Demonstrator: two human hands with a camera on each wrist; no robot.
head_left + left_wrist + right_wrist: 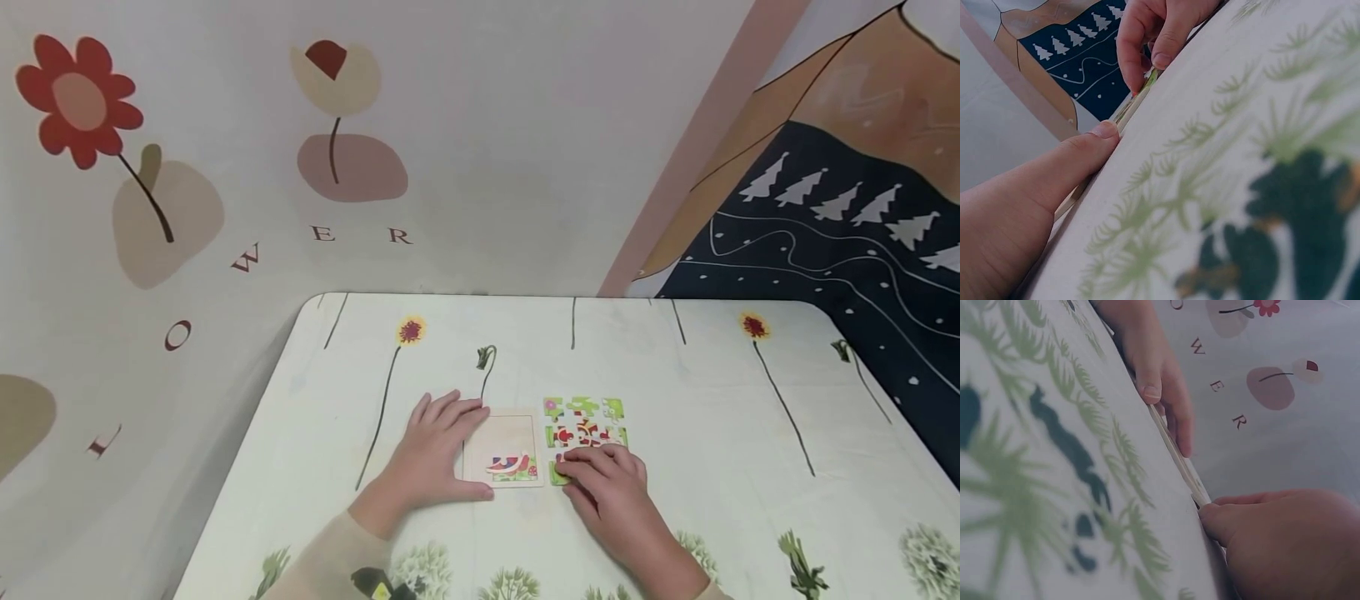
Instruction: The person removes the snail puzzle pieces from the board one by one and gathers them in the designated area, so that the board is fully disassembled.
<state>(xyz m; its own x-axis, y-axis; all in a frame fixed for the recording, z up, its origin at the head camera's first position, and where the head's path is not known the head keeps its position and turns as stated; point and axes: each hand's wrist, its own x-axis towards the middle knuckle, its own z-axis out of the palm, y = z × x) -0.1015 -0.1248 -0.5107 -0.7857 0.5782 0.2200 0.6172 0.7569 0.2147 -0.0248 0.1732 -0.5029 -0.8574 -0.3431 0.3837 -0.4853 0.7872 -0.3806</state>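
Note:
A square wooden puzzle tray [501,433] lies on the table, with a few joined colourful jigsaw pieces [516,468] in its lower right corner. My left hand [431,450] is spread at the tray's left side, fingertips at its upper left corner and thumb at its lower edge. Just right of the tray lie rows of loose jigsaw pieces [587,421], green, red and white. Over their bottom row, my right hand [611,496] pinches a green puzzle piece [1152,79] between thumb and fingers. The fingers hide most of that row.
A white cloth with printed flowers covers the table [675,400]. Behind it hangs a pale curtain [480,167] with flower prints, and a dark printed panel [825,233] stands at the right. A small dark item with a yellow mark [381,590] is by the left sleeve.

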